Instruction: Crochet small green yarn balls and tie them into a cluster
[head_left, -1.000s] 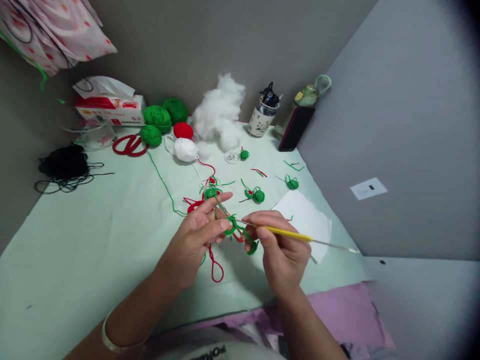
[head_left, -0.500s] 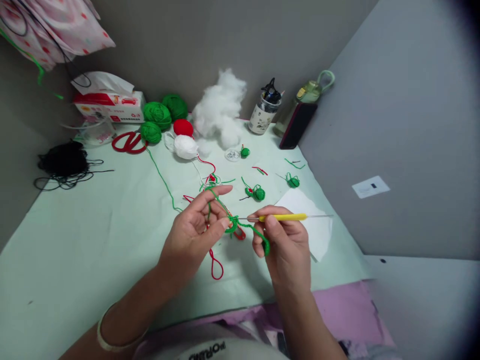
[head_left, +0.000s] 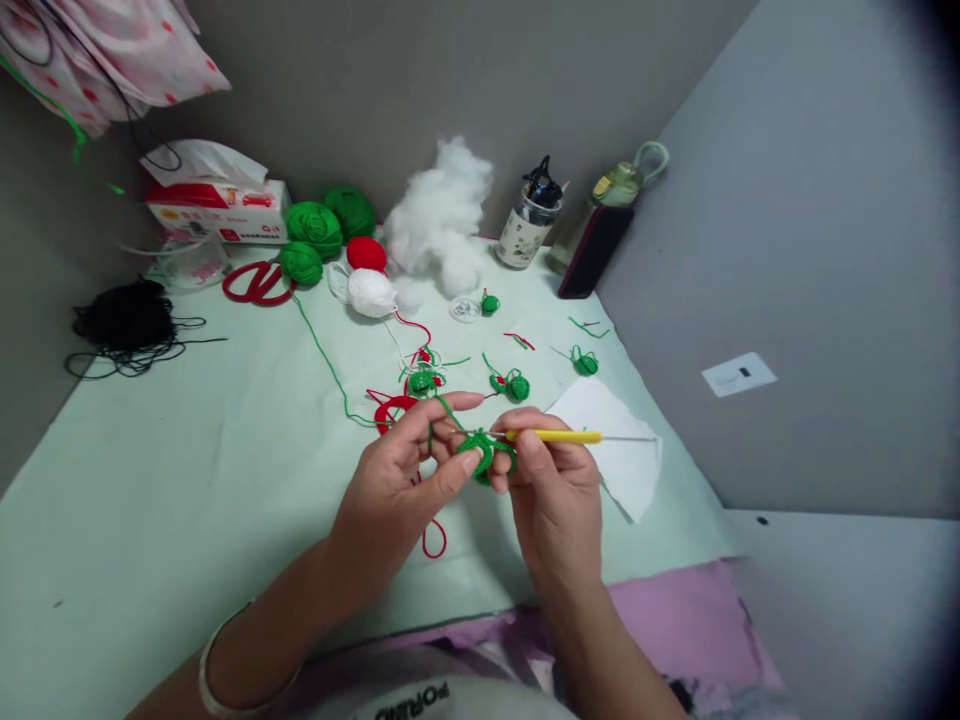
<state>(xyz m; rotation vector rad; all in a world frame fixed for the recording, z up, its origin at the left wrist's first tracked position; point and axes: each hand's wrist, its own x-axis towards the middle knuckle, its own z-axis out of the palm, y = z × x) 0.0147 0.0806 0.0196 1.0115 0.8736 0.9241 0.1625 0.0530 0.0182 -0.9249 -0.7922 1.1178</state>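
Note:
My left hand point(head_left: 401, 465) pinches a small green crochet piece point(head_left: 475, 455) between thumb and fingers, and green yarn runs over its raised forefinger. My right hand point(head_left: 556, 485) is closed round a yellow-handled crochet hook point(head_left: 566, 436), whose metal tip lies at the top of the piece. From the piece a green strand loops to the right hand's fingers. Behind the left hand is a red ring-shaped thing point(head_left: 390, 410), partly covered. Just beyond the hands lie small green crocheted balls, one point(head_left: 517, 386) with a bit of red beside it.
At the back are green yarn balls point(head_left: 315, 230), a white yarn ball point(head_left: 372, 293), red scissors point(head_left: 259, 284), white stuffing point(head_left: 442, 215), a pen cup point(head_left: 528, 230), and a bottle point(head_left: 615, 190) with a phone point(head_left: 598, 250) against it. Black yarn point(head_left: 124, 320) lies left, white paper point(head_left: 619, 450) right.
Both hands have come closer together. The left hand and the green piece moved slightly right, the right hand and hook slightly left. More of the red ring and a small green ball now shows.

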